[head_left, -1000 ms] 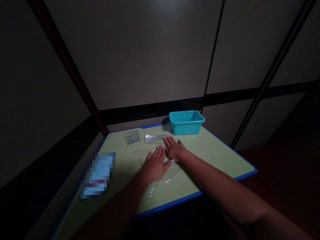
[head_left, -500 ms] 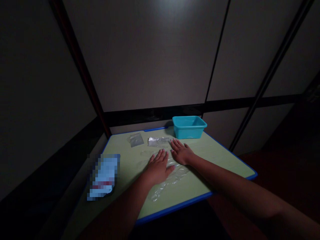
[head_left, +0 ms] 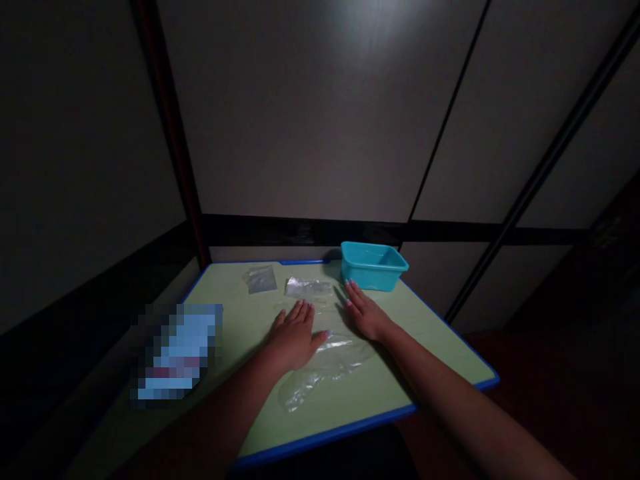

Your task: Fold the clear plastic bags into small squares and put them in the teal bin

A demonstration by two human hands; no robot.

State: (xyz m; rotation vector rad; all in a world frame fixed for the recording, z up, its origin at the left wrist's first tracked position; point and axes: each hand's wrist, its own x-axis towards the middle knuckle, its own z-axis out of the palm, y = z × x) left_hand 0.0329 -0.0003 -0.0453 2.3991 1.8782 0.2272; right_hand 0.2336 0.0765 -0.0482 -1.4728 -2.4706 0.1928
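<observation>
On clear plastic, the left hand lies near the right hand.

On the table, left of the tub, lie 2 small plastic pieces. Before the tub is the right hand; before it and leftward, the plastic sheet and left hand; farthest left, a packet. Behind it: a wall.

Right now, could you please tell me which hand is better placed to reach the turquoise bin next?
The right hand, I think: it is just in front of the turquoise bin, while the left hand is farther away, at the clear plastic sheet.
</observation>
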